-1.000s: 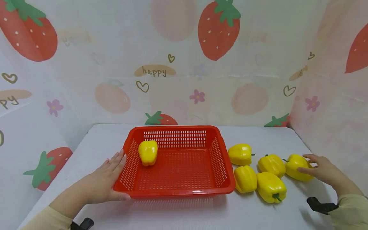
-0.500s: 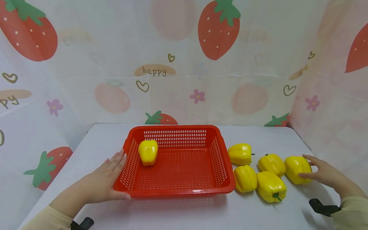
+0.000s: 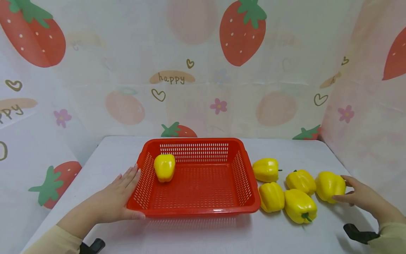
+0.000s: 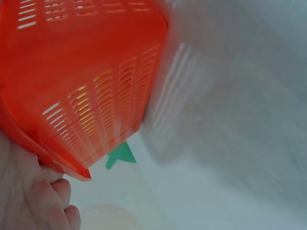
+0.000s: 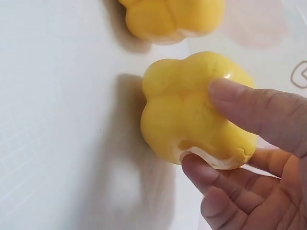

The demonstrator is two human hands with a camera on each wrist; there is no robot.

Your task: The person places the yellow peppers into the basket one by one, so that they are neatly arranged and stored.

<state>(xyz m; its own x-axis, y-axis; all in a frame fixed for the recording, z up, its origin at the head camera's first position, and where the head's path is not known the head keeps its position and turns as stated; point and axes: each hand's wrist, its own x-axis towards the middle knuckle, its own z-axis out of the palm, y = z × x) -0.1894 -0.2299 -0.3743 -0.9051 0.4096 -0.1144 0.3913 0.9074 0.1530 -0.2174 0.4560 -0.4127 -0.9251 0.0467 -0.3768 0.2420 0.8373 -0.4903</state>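
My left hand lies along the left side of a red plastic basket, fingers straight against the rim and thumb at the front corner. From the left wrist view, the fingers sit beside the rim of the slotted basket wall. At the far right, my right hand holds the outermost yellow bell pepper. The right wrist view shows the thumb on one side of that pepper and fingertips at its lower edge. Its stem is hidden.
One yellow bell pepper stands inside the basket near its left wall. Between basket and right hand lie several more: a back one, a front one and others close by. A printed cloth wall rises behind the white table.
Under my right hand the outermost pepper has turned, so its stem, once visible on the left, no longer shows. The right hand has shifted slightly right and down. My left hand keeps its place.
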